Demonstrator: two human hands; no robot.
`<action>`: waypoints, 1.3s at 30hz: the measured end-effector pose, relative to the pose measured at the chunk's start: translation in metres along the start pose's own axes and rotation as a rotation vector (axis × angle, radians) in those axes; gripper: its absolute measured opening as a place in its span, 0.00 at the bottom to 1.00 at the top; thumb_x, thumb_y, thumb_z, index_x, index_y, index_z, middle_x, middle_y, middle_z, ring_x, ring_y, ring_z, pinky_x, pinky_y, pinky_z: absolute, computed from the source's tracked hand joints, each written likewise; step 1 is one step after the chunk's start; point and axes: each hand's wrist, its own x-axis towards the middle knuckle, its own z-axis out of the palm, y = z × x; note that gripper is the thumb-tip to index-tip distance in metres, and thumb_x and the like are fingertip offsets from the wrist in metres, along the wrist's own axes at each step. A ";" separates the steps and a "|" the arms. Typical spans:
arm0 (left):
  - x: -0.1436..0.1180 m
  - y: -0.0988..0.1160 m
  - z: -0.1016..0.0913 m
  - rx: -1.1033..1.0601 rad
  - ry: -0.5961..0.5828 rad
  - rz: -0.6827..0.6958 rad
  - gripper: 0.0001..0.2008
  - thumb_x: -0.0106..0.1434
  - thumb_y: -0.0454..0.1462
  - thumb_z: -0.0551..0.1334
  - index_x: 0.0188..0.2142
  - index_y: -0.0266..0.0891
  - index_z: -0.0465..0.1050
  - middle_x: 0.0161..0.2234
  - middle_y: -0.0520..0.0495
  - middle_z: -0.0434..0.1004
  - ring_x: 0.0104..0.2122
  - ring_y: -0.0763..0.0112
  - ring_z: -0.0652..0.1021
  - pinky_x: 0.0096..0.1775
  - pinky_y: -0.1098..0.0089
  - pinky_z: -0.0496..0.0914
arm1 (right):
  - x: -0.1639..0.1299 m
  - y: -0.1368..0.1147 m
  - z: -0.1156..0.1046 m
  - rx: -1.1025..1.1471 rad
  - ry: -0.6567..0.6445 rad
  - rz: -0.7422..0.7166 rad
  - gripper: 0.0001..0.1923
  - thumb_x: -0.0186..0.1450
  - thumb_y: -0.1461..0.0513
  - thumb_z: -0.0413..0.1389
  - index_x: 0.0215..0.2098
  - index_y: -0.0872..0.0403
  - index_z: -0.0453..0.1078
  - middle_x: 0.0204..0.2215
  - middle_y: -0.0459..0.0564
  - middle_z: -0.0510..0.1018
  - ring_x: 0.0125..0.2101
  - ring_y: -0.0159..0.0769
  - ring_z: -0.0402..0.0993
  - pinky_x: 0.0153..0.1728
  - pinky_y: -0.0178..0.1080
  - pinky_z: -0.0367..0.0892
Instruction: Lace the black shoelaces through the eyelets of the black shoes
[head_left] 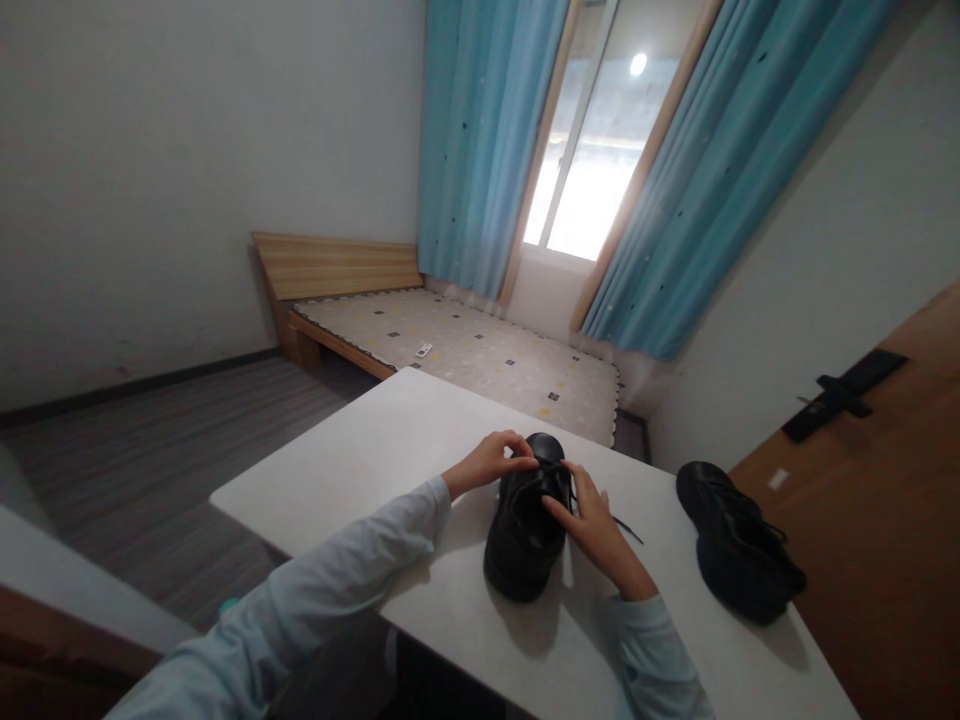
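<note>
A black shoe (525, 525) sits near the middle of the white desk (360, 450), toe pointing away toward the bed. Both hands are at its laces (559, 470). The left hand (491, 462) comes in from the left side with its fingers (521, 455) pinched together on the lace near the toe end; the right hand (596, 525) rests against the shoe's right side, fingers together on the lace there too, though how firmly I cannot tell. A loose lace end (628, 530) trails out onto the desk to the right.

The second black shoe (739, 545) lies well apart, close to the desk's right edge beside the wooden door (885, 520). Beyond the desk stand the bed (465, 345) and blue curtains (480, 140) around a bright window.

As I judge it, a hard tug on the lace could drag the shoe across the smooth top, since nothing pins it down. The thin lace might also slip from the pinch, and a swinging right elbow could knock the other shoe off the edge.
</note>
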 end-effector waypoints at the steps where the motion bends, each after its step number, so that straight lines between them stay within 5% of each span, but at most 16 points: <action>1: 0.000 0.000 0.001 -0.007 -0.002 0.000 0.14 0.55 0.45 0.64 0.31 0.34 0.75 0.31 0.47 0.75 0.34 0.69 0.73 0.37 0.71 0.65 | 0.000 0.001 0.000 -0.009 0.009 -0.006 0.30 0.59 0.48 0.51 0.57 0.49 0.55 0.58 0.58 0.63 0.59 0.54 0.56 0.54 0.69 0.41; 15: -0.002 0.006 0.006 -0.029 0.026 0.048 0.12 0.62 0.43 0.56 0.32 0.35 0.68 0.30 0.49 0.75 0.32 0.72 0.72 0.37 0.72 0.65 | 0.001 0.001 0.002 -0.016 0.040 -0.037 0.30 0.59 0.49 0.52 0.57 0.49 0.55 0.56 0.57 0.64 0.57 0.52 0.60 0.54 0.65 0.48; 33: -0.001 0.003 0.004 -0.352 -0.015 0.023 0.17 0.53 0.37 0.67 0.39 0.35 0.65 0.33 0.48 0.74 0.36 0.71 0.75 0.39 0.70 0.66 | 0.003 -0.005 -0.006 0.053 0.217 -0.300 0.15 0.56 0.56 0.57 0.37 0.51 0.58 0.45 0.55 0.69 0.47 0.46 0.66 0.49 0.51 0.62; 39: -0.002 0.010 0.005 -0.485 0.028 0.063 0.13 0.54 0.38 0.65 0.33 0.35 0.63 0.32 0.49 0.72 0.33 0.72 0.76 0.38 0.69 0.68 | 0.002 -0.007 -0.006 0.062 0.201 -0.279 0.23 0.57 0.56 0.57 0.48 0.52 0.56 0.48 0.56 0.68 0.50 0.46 0.65 0.52 0.51 0.60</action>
